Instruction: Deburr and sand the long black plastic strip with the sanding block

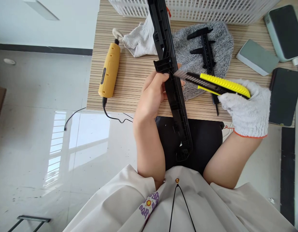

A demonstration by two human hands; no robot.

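A long black plastic part [174, 93] runs upright through the middle of the head view, over the table edge and down above my lap. My bare left hand [152, 90] is closed around its middle, thumb on the front and fingertips showing behind. In a white knitted glove, my right hand [247, 108] grips a yellow and black utility knife [221, 85]. The knife's blade is out and points left; its tip is at the edge of the black part, just beside my left thumb. Whether the blade touches the plastic I cannot tell.
Behind lie a grey cloth [222, 42] with a black caliper [206, 53] and a white glove [140, 40]. A yellow corded tool [110, 71] is at left. A white basket [211, 13] stands at the back; a grey-green block [257, 57] and phones [285, 96] lie right.
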